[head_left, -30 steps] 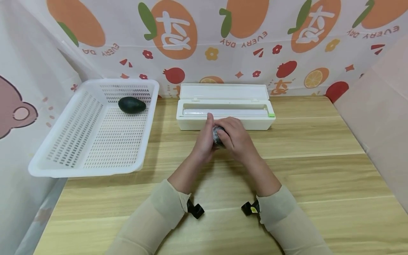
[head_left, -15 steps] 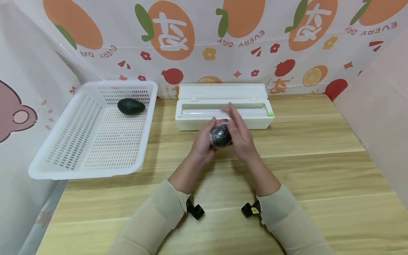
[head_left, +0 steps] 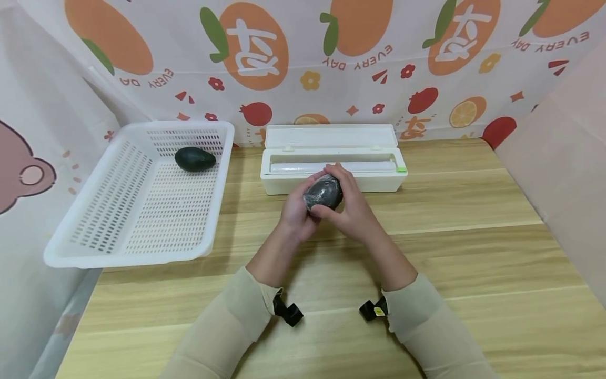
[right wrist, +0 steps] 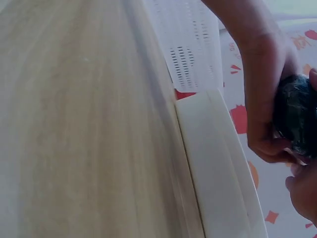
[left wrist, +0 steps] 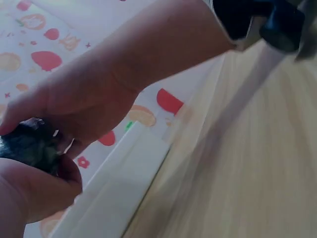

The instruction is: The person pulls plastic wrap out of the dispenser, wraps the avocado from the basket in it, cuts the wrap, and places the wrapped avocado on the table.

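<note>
A dark green avocado (head_left: 324,192), wrapped in shiny cling film, is held above the table between both hands. The left hand (head_left: 295,213) cups it from the left and below, its fingers curling under it. From the right, the right hand (head_left: 352,208) grips it, thumb across the near side and fingers over the far side. In the left wrist view the wrapped avocado (left wrist: 29,144) shows between the two hands; in the right wrist view the film on the avocado (right wrist: 296,114) looks creased. Its underside is hidden.
Just behind the hands stands an open white cling film box (head_left: 331,184) with a roll (head_left: 293,167) inside. At left, a white perforated basket (head_left: 215,210) holds another avocado (head_left: 195,159). A printed curtain (head_left: 355,95) hangs behind the wooden table (head_left: 473,252).
The avocado has been turned in the hands and now shows more of itself. The right hand lifted off with straightened fingers, then closed around it again.
</note>
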### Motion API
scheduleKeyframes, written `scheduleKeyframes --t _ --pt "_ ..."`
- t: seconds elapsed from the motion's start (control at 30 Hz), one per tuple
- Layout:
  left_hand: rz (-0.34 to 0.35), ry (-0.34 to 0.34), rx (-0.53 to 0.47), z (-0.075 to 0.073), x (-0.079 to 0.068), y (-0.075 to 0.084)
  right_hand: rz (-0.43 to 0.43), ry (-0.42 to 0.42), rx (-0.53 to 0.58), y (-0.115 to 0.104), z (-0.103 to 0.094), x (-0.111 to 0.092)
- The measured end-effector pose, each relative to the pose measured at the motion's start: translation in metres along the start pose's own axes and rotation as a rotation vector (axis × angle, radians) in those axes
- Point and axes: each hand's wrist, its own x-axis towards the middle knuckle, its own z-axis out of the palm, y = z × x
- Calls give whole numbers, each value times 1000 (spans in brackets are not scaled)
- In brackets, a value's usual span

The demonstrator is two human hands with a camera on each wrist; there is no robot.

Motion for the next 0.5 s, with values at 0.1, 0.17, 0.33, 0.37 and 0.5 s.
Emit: scheduleKeyframes --t 0.1,0.17,0.33,0.37,0.5 --pt "83 58 155 2 -1 -2 -23 45 -19 1 0 0" --pt "124 82 269 4 -2 -2 -42 61 -35 2 -1 1" --pt "106 29 506 5 -6 1 8 -9 -122 -2 -7 2" --pt "93 14 530 5 -6 1 19 -32 -135 -3 -8 2" --pt "45 -19 558 3 -5 0 2 -88 -82 -4 -12 3"
